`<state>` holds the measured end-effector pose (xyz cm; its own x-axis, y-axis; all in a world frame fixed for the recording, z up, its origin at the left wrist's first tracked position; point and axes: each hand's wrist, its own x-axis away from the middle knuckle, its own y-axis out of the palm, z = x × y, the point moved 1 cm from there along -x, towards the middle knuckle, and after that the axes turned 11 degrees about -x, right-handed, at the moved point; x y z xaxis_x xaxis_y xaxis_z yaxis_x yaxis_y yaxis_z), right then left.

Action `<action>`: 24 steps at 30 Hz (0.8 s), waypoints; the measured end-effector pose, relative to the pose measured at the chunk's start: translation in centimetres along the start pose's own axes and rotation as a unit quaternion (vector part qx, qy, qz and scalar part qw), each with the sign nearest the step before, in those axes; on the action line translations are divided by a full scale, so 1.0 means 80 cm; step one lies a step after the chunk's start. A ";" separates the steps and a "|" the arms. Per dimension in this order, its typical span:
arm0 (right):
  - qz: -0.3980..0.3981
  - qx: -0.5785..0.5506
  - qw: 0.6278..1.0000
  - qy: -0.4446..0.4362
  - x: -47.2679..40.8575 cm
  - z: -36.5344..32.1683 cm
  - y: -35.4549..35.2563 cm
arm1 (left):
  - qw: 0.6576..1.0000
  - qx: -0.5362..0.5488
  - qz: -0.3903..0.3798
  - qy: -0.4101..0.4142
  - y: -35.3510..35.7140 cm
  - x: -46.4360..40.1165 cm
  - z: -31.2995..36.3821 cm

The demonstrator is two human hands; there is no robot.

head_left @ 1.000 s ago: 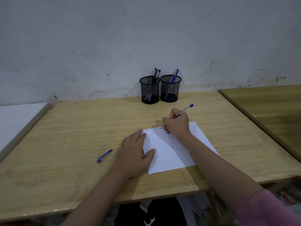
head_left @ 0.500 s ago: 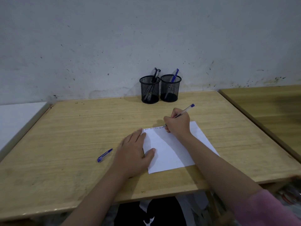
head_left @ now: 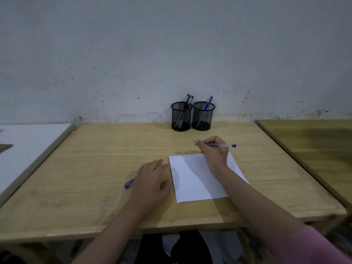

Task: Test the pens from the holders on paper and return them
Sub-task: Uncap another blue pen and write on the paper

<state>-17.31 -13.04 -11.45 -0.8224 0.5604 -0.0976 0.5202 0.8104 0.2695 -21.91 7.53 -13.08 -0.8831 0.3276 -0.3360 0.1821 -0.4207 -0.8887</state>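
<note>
Desk (head_left: 95, 168) carrying paper, holders and pens, right hand lifting a pen off the sheet.

Paper (head_left: 192, 180) is lying beneath the right hand (head_left: 213, 151), whose fingers are gripping the pen (head_left: 222, 145) lying sideways, cap end pointing right; both holders (head_left: 181, 116) are standing straight beyond across open desk. Left hand (head_left: 152, 180) is resting relaxed, a blue cap (head_left: 129, 183) just beside it.

We see a matt, pale wood tabletop (head_left: 95, 168) with visible grain. The paper (head_left: 192, 180) is smooth and white. Both holders (head_left: 181, 117) are black metal mesh. The held pen (head_left: 222, 145) has a clear plastic barrel. The wall (head_left: 133, 54) looks rough and stained.
</note>
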 end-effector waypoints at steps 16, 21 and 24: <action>-0.119 -0.009 0.993 0.017 0.173 -0.052 -0.020 | 0.962 0.232 0.028 -0.140 -0.054 0.050 -0.013; -0.140 0.001 0.990 -0.006 0.190 -0.068 -0.024 | 0.942 0.321 0.014 -0.093 -0.079 0.063 0.025; -0.158 0.003 0.987 -0.018 0.199 -0.075 -0.025 | 0.931 0.355 0.007 -0.083 -0.088 0.070 0.038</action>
<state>-32.86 -6.77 -7.77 -0.9350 0.2851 -0.2108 0.2405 0.9468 0.2137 -29.45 9.76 -7.73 -0.9480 0.2075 -0.2412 -0.0854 -0.8962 -0.4353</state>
